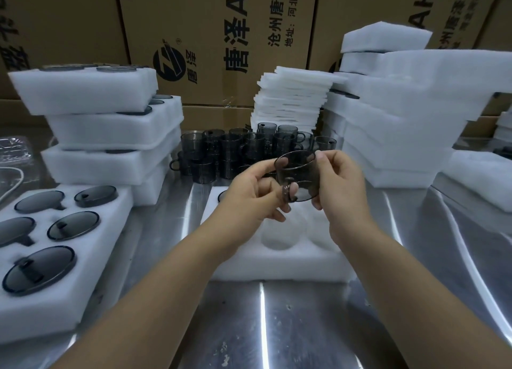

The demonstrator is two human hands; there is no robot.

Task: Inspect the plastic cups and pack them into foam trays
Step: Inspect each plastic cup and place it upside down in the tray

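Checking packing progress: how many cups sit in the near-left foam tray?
5 in the near-left foam tray: far-row cups and, middle-row cups and, nearest cup. The tray runs off the left edge, so more may be hidden.

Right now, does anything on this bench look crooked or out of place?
Yes. The left stack of foam trays is uneven: its top tray sits twisted and overhangs those beneath. The pile of foam sheets behind is ragged too. The cup being held shows no visible damage.
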